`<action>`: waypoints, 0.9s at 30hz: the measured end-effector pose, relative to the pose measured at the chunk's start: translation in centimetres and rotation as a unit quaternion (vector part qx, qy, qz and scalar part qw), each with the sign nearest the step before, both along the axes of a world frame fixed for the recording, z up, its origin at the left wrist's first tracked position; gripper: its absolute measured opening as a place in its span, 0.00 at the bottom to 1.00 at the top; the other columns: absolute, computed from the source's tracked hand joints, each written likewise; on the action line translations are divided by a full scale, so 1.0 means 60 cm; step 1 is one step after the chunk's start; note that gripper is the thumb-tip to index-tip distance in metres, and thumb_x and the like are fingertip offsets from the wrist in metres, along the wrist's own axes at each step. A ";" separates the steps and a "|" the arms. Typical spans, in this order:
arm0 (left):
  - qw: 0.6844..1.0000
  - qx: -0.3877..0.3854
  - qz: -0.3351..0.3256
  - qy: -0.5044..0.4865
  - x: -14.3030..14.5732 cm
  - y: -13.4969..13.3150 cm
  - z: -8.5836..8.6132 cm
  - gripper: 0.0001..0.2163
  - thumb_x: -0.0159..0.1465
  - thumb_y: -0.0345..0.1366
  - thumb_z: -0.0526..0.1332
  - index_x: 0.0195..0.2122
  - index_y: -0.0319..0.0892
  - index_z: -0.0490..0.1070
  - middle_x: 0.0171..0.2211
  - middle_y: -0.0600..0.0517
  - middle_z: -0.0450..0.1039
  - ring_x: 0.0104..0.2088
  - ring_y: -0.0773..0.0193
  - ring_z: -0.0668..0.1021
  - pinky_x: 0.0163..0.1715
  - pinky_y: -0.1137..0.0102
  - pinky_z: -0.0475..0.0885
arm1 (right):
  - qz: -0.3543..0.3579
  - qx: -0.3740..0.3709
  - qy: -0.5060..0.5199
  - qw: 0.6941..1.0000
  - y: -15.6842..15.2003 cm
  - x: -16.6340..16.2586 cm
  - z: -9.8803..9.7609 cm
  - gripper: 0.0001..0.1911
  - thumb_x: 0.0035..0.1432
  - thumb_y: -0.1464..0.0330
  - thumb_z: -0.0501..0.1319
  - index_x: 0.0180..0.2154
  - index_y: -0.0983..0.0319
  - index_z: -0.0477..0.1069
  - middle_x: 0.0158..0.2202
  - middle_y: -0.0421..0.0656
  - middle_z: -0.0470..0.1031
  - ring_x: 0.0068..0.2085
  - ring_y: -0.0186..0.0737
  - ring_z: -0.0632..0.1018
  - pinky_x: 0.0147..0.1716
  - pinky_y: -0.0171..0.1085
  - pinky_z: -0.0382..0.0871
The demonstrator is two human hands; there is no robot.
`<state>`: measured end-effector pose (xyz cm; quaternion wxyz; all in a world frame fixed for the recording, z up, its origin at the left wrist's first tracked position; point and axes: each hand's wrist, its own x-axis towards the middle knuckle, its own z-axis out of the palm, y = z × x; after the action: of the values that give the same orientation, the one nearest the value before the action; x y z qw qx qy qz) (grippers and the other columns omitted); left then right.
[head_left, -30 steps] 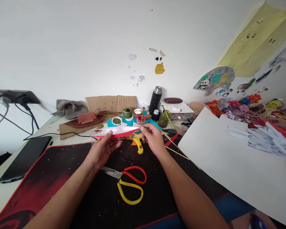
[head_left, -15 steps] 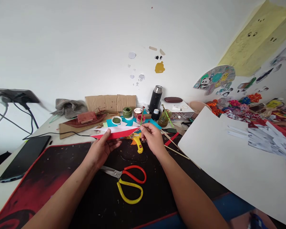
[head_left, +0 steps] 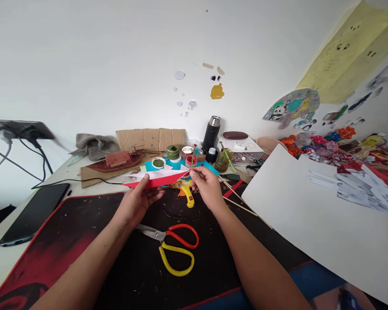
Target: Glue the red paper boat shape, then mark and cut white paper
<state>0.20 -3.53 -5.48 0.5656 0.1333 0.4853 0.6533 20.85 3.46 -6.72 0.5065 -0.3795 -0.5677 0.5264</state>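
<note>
A long, pointed piece of red-and-white paper (head_left: 161, 178), its red side finely ridged, is held level above the mat. My left hand (head_left: 142, 193) grips its left part, thumb on top and fingers beneath. At the right tip, my right hand (head_left: 204, 183) pinches the paper between thumb and fingertips; the exact contact is too small to make out. Just below the paper lies a yellow glue gun (head_left: 188, 196), partly hidden. Scissors (head_left: 163, 239) with one red and one yellow handle rest on the dark mat (head_left: 129, 267) between my forearms.
Paint jars (head_left: 173, 152), a brush in a glass jar (head_left: 222, 160) and a black flask (head_left: 211, 133) stand at the back. A red boat model (head_left: 118, 161) sits on cardboard at left, near a phone (head_left: 35, 213). Thin sticks (head_left: 242, 206) and large white paper (head_left: 297, 202) lie at right.
</note>
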 end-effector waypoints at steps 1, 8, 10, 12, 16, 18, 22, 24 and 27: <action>1.000 -0.003 -0.002 0.002 0.001 0.000 -0.001 0.13 0.78 0.32 0.58 0.37 0.34 0.78 0.25 0.43 0.83 0.24 0.60 0.85 0.27 0.70 0.85 | -0.001 0.000 0.000 1.000 0.000 0.000 0.000 0.20 0.59 0.50 0.72 0.41 0.59 0.78 0.24 0.36 0.74 0.25 0.37 0.75 0.26 0.36 0.73; 1.000 -0.008 -0.018 0.002 0.001 -0.001 -0.004 0.13 0.77 0.33 0.59 0.37 0.33 0.79 0.26 0.42 0.83 0.25 0.59 0.85 0.27 0.69 0.85 | 0.000 0.005 -0.012 1.000 0.002 0.001 -0.005 0.19 0.60 0.51 0.72 0.38 0.59 0.77 0.23 0.36 0.74 0.24 0.36 0.75 0.27 0.36 0.73; 1.000 -0.007 -0.019 -0.002 0.000 0.000 -0.004 0.13 0.78 0.33 0.59 0.37 0.33 0.78 0.26 0.42 0.83 0.25 0.59 0.85 0.27 0.69 0.85 | 0.001 0.006 -0.013 1.000 0.003 0.001 -0.006 0.19 0.60 0.51 0.72 0.38 0.59 0.77 0.23 0.36 0.74 0.24 0.36 0.75 0.27 0.36 0.72; 1.000 -0.005 -0.016 -0.006 0.000 0.000 -0.002 0.14 0.78 0.33 0.58 0.37 0.34 0.78 0.26 0.42 0.83 0.25 0.59 0.85 0.27 0.69 0.85 | 0.000 0.006 -0.012 1.000 0.002 0.000 -0.005 0.18 0.60 0.51 0.71 0.38 0.59 0.77 0.23 0.36 0.74 0.23 0.36 0.74 0.27 0.36 0.72; 1.000 -0.002 -0.007 -0.011 -0.001 0.002 0.000 0.13 0.78 0.32 0.58 0.37 0.35 0.78 0.27 0.44 0.83 0.25 0.61 0.85 0.28 0.70 0.85 | 0.002 0.007 -0.013 1.000 0.001 0.000 -0.003 0.17 0.60 0.52 0.70 0.38 0.60 0.77 0.23 0.36 0.74 0.23 0.36 0.73 0.27 0.36 0.71; 1.000 -0.003 -0.005 -0.011 -0.002 0.002 0.000 0.13 0.78 0.32 0.58 0.37 0.35 0.78 0.26 0.44 0.82 0.25 0.61 0.84 0.27 0.70 0.84 | 0.004 0.008 -0.016 1.000 0.000 0.000 -0.003 0.17 0.61 0.52 0.70 0.37 0.60 0.77 0.23 0.36 0.74 0.23 0.36 0.73 0.27 0.36 0.71; 1.000 -0.002 -0.001 -0.012 -0.003 0.002 -0.003 0.12 0.77 0.32 0.59 0.37 0.36 0.78 0.26 0.44 0.83 0.25 0.61 0.84 0.27 0.70 0.85 | 0.003 0.007 -0.018 1.000 0.000 -0.001 -0.003 0.17 0.61 0.52 0.70 0.38 0.59 0.77 0.23 0.36 0.74 0.24 0.36 0.74 0.27 0.37 0.71; 1.000 -0.002 0.002 -0.012 -0.003 0.002 -0.005 0.11 0.76 0.32 0.60 0.36 0.35 0.78 0.26 0.44 0.82 0.25 0.61 0.85 0.28 0.70 0.85 | 0.001 0.007 -0.019 1.000 0.000 -0.001 -0.003 0.17 0.61 0.52 0.69 0.38 0.59 0.77 0.23 0.36 0.74 0.24 0.37 0.74 0.27 0.37 0.71; 1.000 -0.001 0.006 -0.013 -0.003 0.003 -0.008 0.12 0.76 0.32 0.61 0.35 0.35 0.77 0.26 0.43 0.81 0.25 0.60 0.85 0.28 0.70 0.85 | -0.002 0.006 -0.028 1.000 -0.001 -0.001 -0.003 0.17 0.61 0.52 0.69 0.38 0.59 0.77 0.22 0.36 0.73 0.24 0.37 0.74 0.27 0.37 0.71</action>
<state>0.01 -3.35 -5.97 0.5676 0.1211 0.4800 0.6578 20.77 3.43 -6.87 0.4938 -0.3921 -0.5842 0.5110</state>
